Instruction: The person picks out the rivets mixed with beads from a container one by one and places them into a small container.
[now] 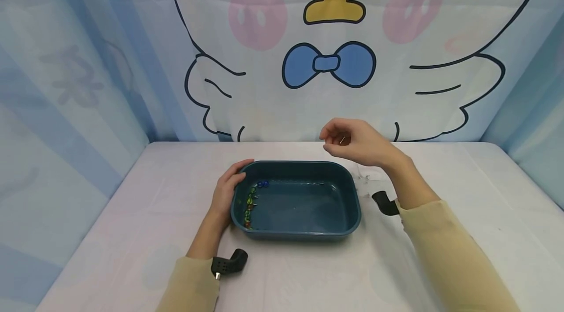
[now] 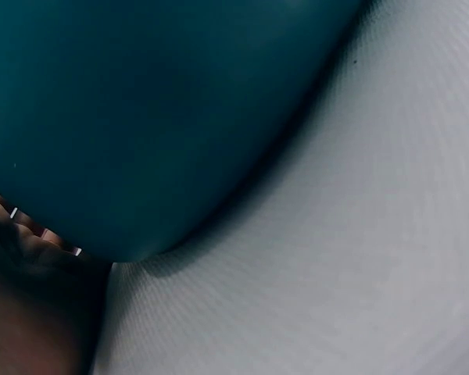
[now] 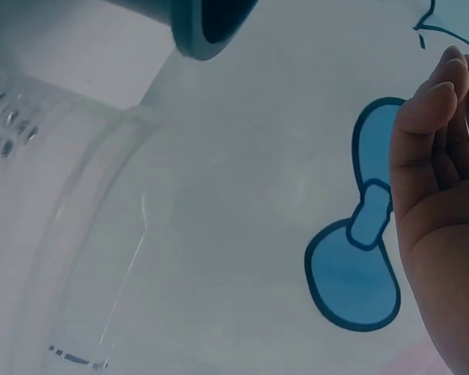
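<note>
A dark teal basin [image 1: 304, 233] holding water stands mid-table. Several coloured marbles [image 1: 249, 204] lie in a line along its left inner wall, with blue ones [image 1: 263, 184] at the far end. My left hand [image 1: 225, 190] holds the basin's left rim, fingers bent around the far-left corner. The left wrist view shows only the basin's outer wall [image 2: 141, 117] and my fingers [image 2: 31, 297] against it. My right hand [image 1: 350, 144] hovers above the basin's far right corner with its fingers curled, and a small brownish thing [image 1: 342, 140] shows between them. The right wrist view shows those fingers [image 3: 442, 195] close together.
A clear plastic container [image 1: 367, 177] stands just right of the basin, under my right wrist, and fills the left of the right wrist view [image 3: 55, 234]. The table carries a pale cloth [image 1: 462, 189]. A cartoon-bird curtain [image 1: 326, 62] closes off the back and sides.
</note>
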A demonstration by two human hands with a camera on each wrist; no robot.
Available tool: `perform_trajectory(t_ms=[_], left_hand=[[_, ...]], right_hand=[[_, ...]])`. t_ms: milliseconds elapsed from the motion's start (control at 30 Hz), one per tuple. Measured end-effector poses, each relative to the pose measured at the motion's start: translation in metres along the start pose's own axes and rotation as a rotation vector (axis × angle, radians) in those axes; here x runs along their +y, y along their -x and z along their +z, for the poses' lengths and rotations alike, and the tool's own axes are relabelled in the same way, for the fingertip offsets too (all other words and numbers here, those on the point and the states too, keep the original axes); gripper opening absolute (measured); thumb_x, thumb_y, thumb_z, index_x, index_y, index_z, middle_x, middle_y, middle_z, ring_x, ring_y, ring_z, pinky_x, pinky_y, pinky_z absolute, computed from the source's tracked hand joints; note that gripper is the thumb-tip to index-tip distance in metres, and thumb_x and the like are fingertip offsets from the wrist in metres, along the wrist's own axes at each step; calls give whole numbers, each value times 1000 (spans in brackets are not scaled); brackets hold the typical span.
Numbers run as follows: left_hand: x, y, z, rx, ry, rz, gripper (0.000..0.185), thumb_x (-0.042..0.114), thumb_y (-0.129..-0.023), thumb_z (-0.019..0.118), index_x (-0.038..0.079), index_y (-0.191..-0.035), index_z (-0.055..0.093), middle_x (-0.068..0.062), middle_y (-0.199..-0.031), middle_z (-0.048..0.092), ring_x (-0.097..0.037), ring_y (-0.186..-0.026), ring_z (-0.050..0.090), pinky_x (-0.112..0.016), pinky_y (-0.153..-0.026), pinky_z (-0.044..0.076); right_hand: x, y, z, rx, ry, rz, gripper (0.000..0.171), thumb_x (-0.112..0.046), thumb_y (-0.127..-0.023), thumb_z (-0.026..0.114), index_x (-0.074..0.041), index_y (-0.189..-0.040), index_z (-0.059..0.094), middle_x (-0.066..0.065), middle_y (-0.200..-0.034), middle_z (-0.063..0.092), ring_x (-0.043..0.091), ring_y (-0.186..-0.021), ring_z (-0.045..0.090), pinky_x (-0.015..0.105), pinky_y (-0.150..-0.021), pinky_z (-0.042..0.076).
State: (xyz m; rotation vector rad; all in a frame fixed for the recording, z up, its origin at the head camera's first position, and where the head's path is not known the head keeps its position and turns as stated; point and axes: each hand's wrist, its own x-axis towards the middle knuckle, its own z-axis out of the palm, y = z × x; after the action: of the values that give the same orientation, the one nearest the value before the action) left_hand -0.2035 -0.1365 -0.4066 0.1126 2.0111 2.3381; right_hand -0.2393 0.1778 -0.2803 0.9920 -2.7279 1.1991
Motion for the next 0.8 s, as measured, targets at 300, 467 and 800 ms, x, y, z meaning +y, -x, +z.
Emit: perform_trajectory(t_ms=[300,467,800], left_hand=[[1,1,1,7,1,-6,45,10,-103,35,0,-145,49,-13,-151,45,-26,-135,42,-44,-115,29],[0,2,0,15,-6,-9,45,10,-103,35,1,-145,50,-12,-150,46,-26,-135,43,-43,-115,30],[1,1,1,19,-11,-12,45,11,-103,35,5,-144,51,-9,-149,47,-23,-134,44,-39,-113,32]], right_hand=[[-11,-19,14,-31,-46,-72,15,-5,-91,69,-6,-106,67,5,-88,61,22,-80,56,32,-72,51],[-16,-28,25,-59,-86,-101,15,-4,-91,68,-5,-106,67,5,-88,62,22,-80,56,32,-72,51],[-25,-44,46,-136,-120,-149,14,-7,-91,69,-6,-105,67,3,-88,63,20,-79,58,34,-74,53]])
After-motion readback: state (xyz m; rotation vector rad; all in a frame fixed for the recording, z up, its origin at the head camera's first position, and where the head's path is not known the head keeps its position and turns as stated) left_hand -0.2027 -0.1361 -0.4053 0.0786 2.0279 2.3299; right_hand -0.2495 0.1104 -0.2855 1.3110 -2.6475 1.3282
